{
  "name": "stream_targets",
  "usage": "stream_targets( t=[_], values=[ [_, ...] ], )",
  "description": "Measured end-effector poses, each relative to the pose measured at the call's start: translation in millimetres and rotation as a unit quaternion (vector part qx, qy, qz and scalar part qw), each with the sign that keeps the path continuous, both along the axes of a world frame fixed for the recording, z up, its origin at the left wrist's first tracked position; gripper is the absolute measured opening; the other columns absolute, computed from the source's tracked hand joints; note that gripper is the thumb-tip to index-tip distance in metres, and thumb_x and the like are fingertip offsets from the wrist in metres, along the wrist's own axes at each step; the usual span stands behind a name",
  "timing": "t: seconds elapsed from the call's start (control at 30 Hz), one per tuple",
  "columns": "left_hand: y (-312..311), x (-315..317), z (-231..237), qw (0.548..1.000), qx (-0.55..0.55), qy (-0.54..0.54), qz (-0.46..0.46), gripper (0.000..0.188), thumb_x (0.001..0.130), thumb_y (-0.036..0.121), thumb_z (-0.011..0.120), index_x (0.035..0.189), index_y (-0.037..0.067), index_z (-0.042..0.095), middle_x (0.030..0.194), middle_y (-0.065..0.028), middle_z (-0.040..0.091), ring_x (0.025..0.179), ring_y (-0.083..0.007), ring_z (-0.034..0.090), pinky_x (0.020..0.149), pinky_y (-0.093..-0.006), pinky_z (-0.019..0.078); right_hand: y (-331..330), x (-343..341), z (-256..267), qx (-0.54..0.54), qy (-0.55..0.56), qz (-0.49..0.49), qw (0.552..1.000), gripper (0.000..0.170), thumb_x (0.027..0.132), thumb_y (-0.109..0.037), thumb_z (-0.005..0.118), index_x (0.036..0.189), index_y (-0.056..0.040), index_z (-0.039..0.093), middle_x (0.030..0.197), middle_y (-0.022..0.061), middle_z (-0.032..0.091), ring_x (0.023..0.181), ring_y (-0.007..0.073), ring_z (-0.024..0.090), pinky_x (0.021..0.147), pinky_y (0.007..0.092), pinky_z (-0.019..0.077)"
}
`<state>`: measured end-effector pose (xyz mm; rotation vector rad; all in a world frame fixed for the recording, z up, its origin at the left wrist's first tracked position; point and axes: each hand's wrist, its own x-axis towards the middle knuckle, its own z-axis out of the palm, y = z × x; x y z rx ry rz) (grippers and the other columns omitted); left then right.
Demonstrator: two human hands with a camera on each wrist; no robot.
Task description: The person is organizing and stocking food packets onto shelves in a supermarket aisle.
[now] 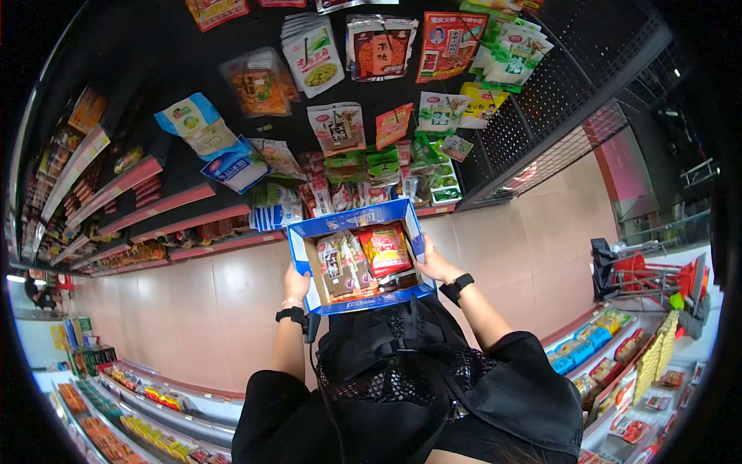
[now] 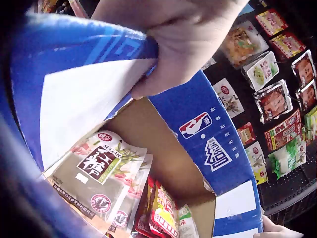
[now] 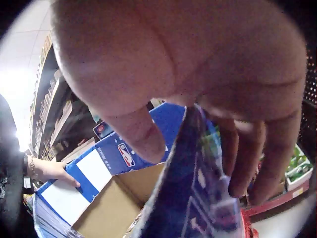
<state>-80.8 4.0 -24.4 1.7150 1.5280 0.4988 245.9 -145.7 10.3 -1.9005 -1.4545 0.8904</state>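
Note:
A blue open cardboard box point(image 1: 363, 302) is held in front of the body, its inside facing up. My left hand point(image 1: 297, 283) grips its left wall; in the left wrist view the left hand point(image 2: 181, 44) bends over the blue edge. At the opposite wall my right hand point(image 1: 437, 264) grips, and in the right wrist view the right hand point(image 3: 183, 64) has its thumb inside and fingers outside. Brown-sugar pouches point(image 2: 99, 166) lie at the box's left, beside red and yellow packets point(image 1: 386, 250).
Hanging seasoning pouches point(image 1: 337, 127) and a black pegboard rack stand ahead. Shelves with pink price rails point(image 1: 158, 210) run left. Tiled floor point(image 1: 209, 298) lies below, low shelves point(image 1: 166, 417) behind at both sides, and red and black trolleys point(image 1: 645, 271) at the right.

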Motion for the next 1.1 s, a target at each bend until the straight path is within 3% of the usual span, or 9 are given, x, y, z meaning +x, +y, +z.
stream_targets(
  t=[0.2, 0.3, 0.4, 0.47, 0.57, 0.63, 0.7, 0.83, 1.1],
  values=[
    [-3.0, 0.3, -4.8, 0.985, 0.022, 0.152, 0.078, 0.039, 0.066, 0.01, 0.06, 0.102, 0.003, 0.047, 0.109, -0.0212, 0.045, 0.1, -0.0397, 0.042, 0.083, -0.0411, 0.0359, -34.3, -3.9, 5.0, -0.132, -0.022, -0.005, 0.991, 0.051, 0.075, -0.022, 0.051, 0.114, 0.0021, 0.026, 0.089, 0.0293, 0.052, 0.084, 0.0399, 0.052, 0.073, 0.0412, 0.042],
    [-28.4, 55.2, 107.9, 0.959, 0.229, 0.162, 0.039, 0.044, 0.065, 0.011, 0.059, 0.105, 0.002, 0.045, 0.114, -0.0204, 0.038, 0.101, -0.0411, 0.037, 0.086, -0.0412, 0.032, -48.4, -15.5, -0.6, -0.143, 0.002, -0.05, 0.988, 0.035, 0.078, -0.019, 0.047, 0.103, 0.0008, 0.033, 0.084, 0.0288, 0.053, 0.078, 0.0404, 0.053, 0.068, 0.0439, 0.0416],
    [-15.7, 74.4, 86.2, 0.976, 0.153, 0.024, -0.152, 0.031, 0.066, 0.013, 0.059, 0.094, 0.0, 0.052, 0.09, -0.0178, 0.051, 0.082, -0.029, 0.051, 0.072, -0.0374, 0.0412, -47.2, -22.7, 1.9, -0.095, -0.038, -0.1, 0.99, 0.027, 0.08, -0.018, 0.043, 0.101, -0.0019, 0.035, 0.08, 0.0257, 0.054, 0.075, 0.0404, 0.052, 0.065, 0.0457, 0.0412],
    [-19.8, 104.1, 82.1, 0.957, -0.133, -0.175, -0.189, 0.022, 0.069, 0.013, 0.059, 0.086, 0.0, 0.055, 0.074, -0.0088, 0.057, 0.067, -0.0163, 0.055, 0.06, -0.0287, 0.0439, -49.4, -23.5, -5.6, -0.094, -0.034, -0.1, 0.99, 0.027, 0.08, -0.018, 0.042, 0.1, -0.002, 0.035, 0.08, 0.0258, 0.054, 0.075, 0.0405, 0.052, 0.065, 0.0457, 0.0413],
    [-28.9, 139.5, 35.5, 0.947, -0.157, -0.111, -0.257, 0.021, 0.073, 0.015, 0.055, 0.089, 0.001, 0.055, 0.076, -0.0069, 0.059, 0.07, -0.0132, 0.055, 0.062, -0.0254, 0.0443, -48.6, -24.3, 1.7, -0.101, -0.042, -0.108, 0.988, 0.024, 0.081, -0.018, 0.041, 0.098, -0.0014, 0.035, 0.078, 0.0256, 0.053, 0.072, 0.0405, 0.052, 0.064, 0.0459, 0.0412],
    [-28.0, 149.2, -43.3, 0.94, -0.222, -0.155, -0.21, 0.026, 0.076, 0.021, 0.053, 0.095, 0.004, 0.053, 0.081, -0.0095, 0.059, 0.075, -0.0156, 0.056, 0.065, -0.028, 0.0453, -47.2, -20.7, -0.9, -0.123, -0.011, -0.09, 0.988, 0.028, 0.08, -0.016, 0.042, 0.102, 0.001, 0.035, 0.081, 0.0277, 0.053, 0.078, 0.0408, 0.052, 0.069, 0.0435, 0.0422],
    [-31.6, 165.6, -16.4, 0.783, -0.58, -0.223, -0.035, 0.039, 0.081, 0.03, 0.047, 0.11, 0.004, 0.044, 0.099, -0.0096, 0.055, 0.085, -0.0206, 0.053, 0.07, -0.0323, 0.044, -50.3, -21.6, -11.1, -0.088, 0.011, -0.096, 0.991, 0.029, 0.08, -0.016, 0.042, 0.102, 0.0013, 0.034, 0.082, 0.0269, 0.052, 0.079, 0.0402, 0.052, 0.068, 0.0427, 0.0425],
    [-43.9, 188.0, -57.5, 0.859, -0.483, -0.049, 0.16, 0.047, 0.079, 0.034, 0.052, 0.115, 0.007, 0.04, 0.113, -0.012, 0.046, 0.084, -0.0286, 0.055, 0.061, -0.0428, 0.0472, -52.4, -22.0, -8.9, -0.115, -0.021, -0.104, 0.988, 0.027, 0.08, -0.019, 0.044, 0.099, -0.0006, 0.036, 0.086, 0.0269, 0.052, 0.079, 0.0415, 0.051, 0.068, 0.0455, 0.0412],
    [-41.1, 185.1, -81.0, 0.815, -0.538, -0.109, 0.185, 0.044, 0.075, 0.031, 0.059, 0.108, 0.005, 0.044, 0.098, -0.0124, 0.049, 0.074, -0.0246, 0.052, 0.049, -0.0313, 0.0493, -51.7, -24.5, 0.7, -0.118, -0.042, -0.104, 0.987, 0.025, 0.081, -0.019, 0.043, 0.096, -0.0011, 0.037, 0.08, 0.024, 0.054, 0.073, 0.0389, 0.053, 0.062, 0.0452, 0.042]
  ],
)
